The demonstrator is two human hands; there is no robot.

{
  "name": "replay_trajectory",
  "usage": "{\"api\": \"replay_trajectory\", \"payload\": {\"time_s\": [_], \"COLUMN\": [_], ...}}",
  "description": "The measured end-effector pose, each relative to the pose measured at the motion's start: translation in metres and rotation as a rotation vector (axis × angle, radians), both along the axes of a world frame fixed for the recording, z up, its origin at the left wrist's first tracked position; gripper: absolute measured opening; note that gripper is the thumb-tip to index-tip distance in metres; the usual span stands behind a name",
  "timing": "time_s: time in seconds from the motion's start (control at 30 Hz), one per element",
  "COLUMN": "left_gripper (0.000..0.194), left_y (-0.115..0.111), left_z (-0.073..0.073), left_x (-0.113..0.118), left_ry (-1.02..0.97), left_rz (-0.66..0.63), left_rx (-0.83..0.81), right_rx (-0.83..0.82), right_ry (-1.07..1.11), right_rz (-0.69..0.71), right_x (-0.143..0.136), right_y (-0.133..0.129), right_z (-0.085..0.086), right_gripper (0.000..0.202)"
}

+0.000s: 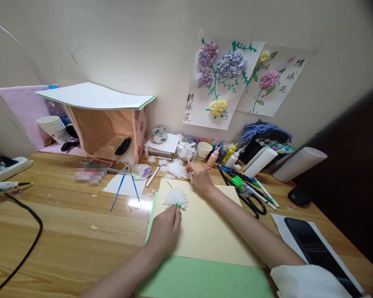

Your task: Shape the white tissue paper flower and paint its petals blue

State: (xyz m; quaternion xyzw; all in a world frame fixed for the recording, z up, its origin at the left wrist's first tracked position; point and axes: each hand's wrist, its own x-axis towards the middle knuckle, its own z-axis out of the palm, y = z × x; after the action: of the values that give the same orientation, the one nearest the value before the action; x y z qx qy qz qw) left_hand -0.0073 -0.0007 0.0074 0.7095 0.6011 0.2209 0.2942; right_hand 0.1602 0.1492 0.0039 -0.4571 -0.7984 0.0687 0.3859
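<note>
A fluffy white paper flower [175,197] is over the upper left of a cream sheet of paper [211,231]. My left hand [166,227] is closed in a pinch at the flower's lower edge, where a bit of green shows by the fingertips. At the sheet's far edge, my right hand [200,176] grips a thin pale stick [189,165], held nearly upright. Its lower end is partly hidden by the fingers. Close to that hand lie torn white tissue pieces [175,169], with a clear bowl [186,149] of more tissue behind. Green paper [202,277] lies beneath the cream sheet.
A paper cup [204,150] and several paint bottles [224,155] stand along the wall. Right of the sheet are pens and black-handled scissors [256,206]. Two blue brushes [118,192] lie left; a glue gun [6,186] and black cable are at far left. A phone [317,248] lies right.
</note>
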Motion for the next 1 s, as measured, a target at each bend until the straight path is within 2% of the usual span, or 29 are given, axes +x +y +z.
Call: {"api": "replay_trajectory", "payload": {"time_s": [0.13,0.23,0.3,0.43,0.6,0.83,1.0], "left_gripper": [0.030,0.027,0.025,0.025,0.027,0.026,0.025], "left_y": [0.000,0.000,-0.001,-0.001,-0.001,-0.002,-0.001], "left_z": [0.000,0.002,0.003,0.003,0.001,-0.007,-0.006], "left_x": [-0.001,-0.003,-0.004,-0.005,-0.004,0.000,-0.001], "left_ry": [-0.053,-0.069,-0.068,-0.111,-0.169,-0.175,-0.152], "left_rz": [0.018,0.045,0.061,0.064,0.023,-0.028,0.000], "left_rx": [0.024,0.066,0.092,0.133,0.184,0.241,0.227], "right_rx": [-0.006,-0.044,-0.124,-0.314,-0.387,-0.468,-0.462], "right_ry": [0.113,0.228,0.371,0.565,0.612,0.620,0.623], "right_rz": [-0.025,-0.047,-0.041,0.013,0.031,0.162,0.159], "right_x": [0.001,0.002,0.004,0.012,0.020,0.019,0.020], "right_y": [-0.023,-0.045,-0.061,-0.091,-0.120,-0.134,-0.135], "right_z": [0.006,0.011,0.011,0.007,-0.002,-0.010,-0.010], "right_gripper": [0.009,0.015,0.019,0.017,0.014,0.011,0.009]}}
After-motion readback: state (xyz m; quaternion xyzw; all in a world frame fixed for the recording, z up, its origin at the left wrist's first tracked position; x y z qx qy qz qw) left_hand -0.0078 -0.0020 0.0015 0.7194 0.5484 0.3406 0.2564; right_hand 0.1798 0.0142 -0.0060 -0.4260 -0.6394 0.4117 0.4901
